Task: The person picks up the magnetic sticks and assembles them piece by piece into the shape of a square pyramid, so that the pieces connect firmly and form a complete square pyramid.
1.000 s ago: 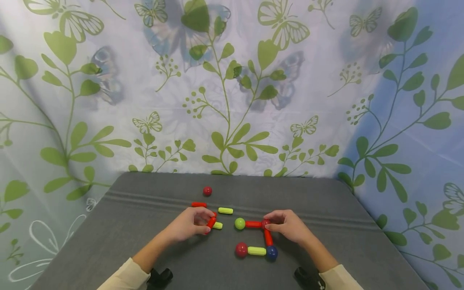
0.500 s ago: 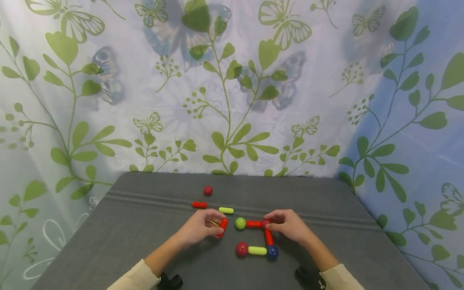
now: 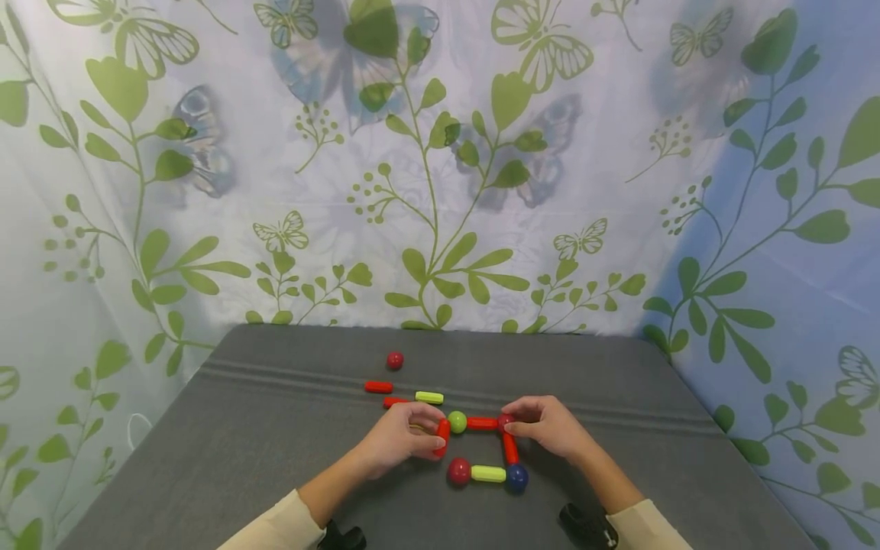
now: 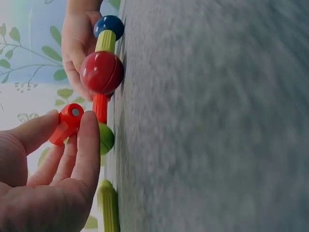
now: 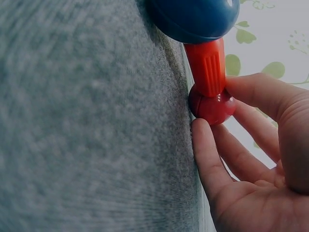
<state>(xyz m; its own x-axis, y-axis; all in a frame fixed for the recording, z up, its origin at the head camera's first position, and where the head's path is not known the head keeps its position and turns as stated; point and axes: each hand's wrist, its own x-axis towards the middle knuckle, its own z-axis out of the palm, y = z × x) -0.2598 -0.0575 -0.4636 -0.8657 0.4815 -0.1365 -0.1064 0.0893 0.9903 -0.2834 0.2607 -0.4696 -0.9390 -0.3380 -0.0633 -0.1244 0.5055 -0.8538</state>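
My left hand [image 3: 406,439] pinches a red magnetic rod [image 3: 442,438] between thumb and fingers. It sits at the open side of a frame of balls and rods, between a green ball [image 3: 457,422] and a large red ball [image 3: 460,472]. In the left wrist view the held rod [image 4: 67,123] shows its round metal end. My right hand [image 3: 546,428] grips the red corner ball [image 5: 212,107] at the far right of the frame. Two red rods [image 3: 483,422] meet there; one runs down to a blue ball [image 3: 516,477]. A yellow-green rod [image 3: 488,473] joins blue and large red balls.
Behind the left hand lie loose red rods [image 3: 379,387], a yellow-green rod [image 3: 429,398] and a red ball [image 3: 395,360] farther back. The grey table [image 3: 275,428] ends at a patterned curtain [image 3: 440,168].
The left hand has carried the red rod rightward from beside the loose rods to the frame's left side. The right hand has stayed at the corner ball.
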